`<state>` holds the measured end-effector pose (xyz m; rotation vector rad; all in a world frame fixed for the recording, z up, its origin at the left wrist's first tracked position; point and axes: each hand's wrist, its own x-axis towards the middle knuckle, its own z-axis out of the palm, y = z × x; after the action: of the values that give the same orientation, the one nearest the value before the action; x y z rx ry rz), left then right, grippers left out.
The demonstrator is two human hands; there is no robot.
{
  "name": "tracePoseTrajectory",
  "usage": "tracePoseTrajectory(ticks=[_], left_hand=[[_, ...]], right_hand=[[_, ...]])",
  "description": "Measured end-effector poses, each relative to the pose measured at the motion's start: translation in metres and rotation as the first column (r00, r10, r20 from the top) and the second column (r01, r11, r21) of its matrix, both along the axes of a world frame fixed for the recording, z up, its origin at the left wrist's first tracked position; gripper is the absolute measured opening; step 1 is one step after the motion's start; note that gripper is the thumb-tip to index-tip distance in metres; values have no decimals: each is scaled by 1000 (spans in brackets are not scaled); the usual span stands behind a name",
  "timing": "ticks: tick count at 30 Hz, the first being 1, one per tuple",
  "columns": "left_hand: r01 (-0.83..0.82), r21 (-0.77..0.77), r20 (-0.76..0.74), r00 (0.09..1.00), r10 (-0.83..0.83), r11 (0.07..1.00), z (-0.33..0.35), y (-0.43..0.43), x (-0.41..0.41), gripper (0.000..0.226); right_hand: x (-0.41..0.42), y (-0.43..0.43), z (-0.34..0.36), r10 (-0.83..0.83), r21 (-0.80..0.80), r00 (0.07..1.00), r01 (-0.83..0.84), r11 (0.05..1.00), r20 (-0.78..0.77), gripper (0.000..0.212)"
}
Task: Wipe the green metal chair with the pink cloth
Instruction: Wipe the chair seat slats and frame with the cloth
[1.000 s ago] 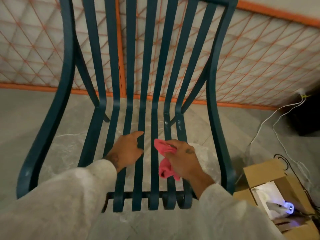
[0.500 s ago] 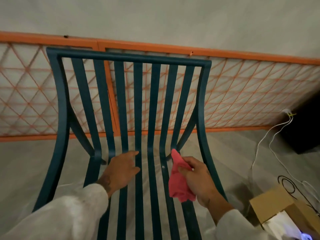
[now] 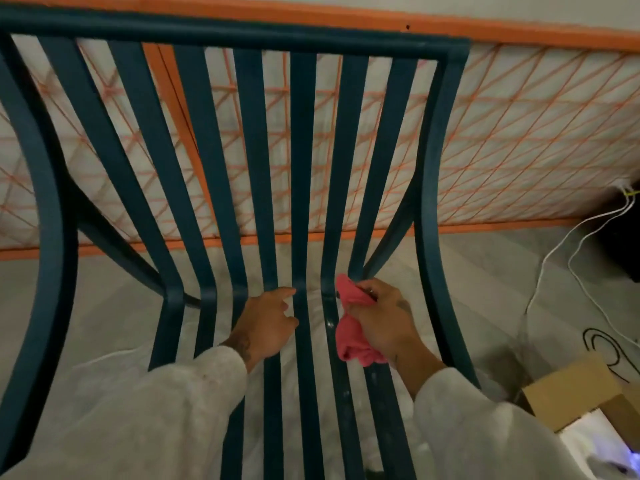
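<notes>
The chair (image 3: 303,168) fills most of what I can see, its slatted back rising ahead and the seat slats running down toward the person. The chair's left frame and the slats beside it have nothing on them, neither hand nor cloth.

At the bend where seat meets back, left of the middle slat, the left hand (image 3: 266,323) rests on the slats. Its fingers are loose and apart, the forefinger stretched onto a slat, gripping nothing; it looks like a steadying hand.

Just right of the middle slat the cloth (image 3: 349,337) is bunched and pressed against a slat at the same bend, with its tail hanging over the seat. The right hand (image 3: 384,323) is clamped round it.

I would say the wiping is under way low on the chair, on the right-hand slats. The tall back, top rail and both side frames likely remain, though the dim light hides which parts are clean. Pale specks show on the seat slats below the cloth.

Right of the chair, cables (image 3: 544,261) trail across the floor toward a box (image 3: 571,389).
</notes>
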<state>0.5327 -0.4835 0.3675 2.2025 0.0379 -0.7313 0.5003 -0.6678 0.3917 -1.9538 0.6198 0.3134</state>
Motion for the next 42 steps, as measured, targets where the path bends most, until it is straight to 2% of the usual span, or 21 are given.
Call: tracePoseTrajectory(ticks=[2, 5, 9, 12, 15, 17, 19, 21, 25, 27, 29, 32, 35, 38, 39, 42], left_hand=[[-12, 5, -8, 1000, 12, 1000, -16, -1, 2, 56], [12, 11, 1, 1000, -12, 1000, -40, -4, 5, 56], [14, 4, 13, 1000, -14, 1000, -68, -6, 12, 60], [34, 12, 22, 999, -34, 999, -85, -7, 15, 66], [62, 10, 19, 998, -62, 998, -99, -9, 16, 72], [62, 8, 15, 998, -63, 998, -103, -10, 14, 74], [72, 18, 27, 997, -73, 997, -105, -11, 13, 73], [87, 28, 40, 995, -88, 996, -104, -11, 15, 73], [84, 24, 23, 996, -84, 996, -97, -12, 18, 73], [86, 14, 7, 996, -86, 996, -97, -12, 16, 73], [94, 14, -5, 996, -94, 995, -101, -11, 15, 74], [102, 18, 8, 995, -102, 995, -105, -9, 17, 75], [86, 4, 18, 996, -86, 996, -100, -11, 18, 76], [84, 8, 9, 996, -85, 996, -98, -12, 17, 75], [90, 14, 6, 996, -90, 996, -99, -12, 17, 75], [106, 21, 1, 994, -106, 994, -103, -10, 17, 76]], right_hand=[[9, 2, -17, 14, -87, 1000, -15, 996, -13, 13], [21, 4, -39, 71, -174, 997, -71, 982, -9, 11], [36, 8, -60, 138, -214, 990, -131, 968, 14, 42], [49, 10, -78, 270, -337, 963, -251, 908, 10, 58], [60, 16, -106, 343, -301, 937, -347, 888, -68, 71], [61, 17, -125, 325, -247, 939, -344, 906, -114, 69], [58, 14, -129, 319, -311, 946, -318, 896, -51, 50], [48, 10, -129, 279, -277, 959, -279, 919, -40, 34], [29, 17, -114, 210, -142, 970, -227, 963, -125, 31], [43, 20, -110, 276, -215, 950, -302, 929, -145, 36], [63, 18, -107, 225, -221, 962, -255, 941, -152, 34], [67, 18, -111, 272, -227, 949, -304, 925, -161, 42], [39, 15, -113, 300, -290, 926, -359, 887, -229, 32], [36, 11, -112, 375, -274, 889, -441, 855, -262, 24], [44, 12, -109, 354, -254, 903, -412, 875, -243, 23], [67, 17, -112, 360, -299, 911, -407, 863, -202, 41]])
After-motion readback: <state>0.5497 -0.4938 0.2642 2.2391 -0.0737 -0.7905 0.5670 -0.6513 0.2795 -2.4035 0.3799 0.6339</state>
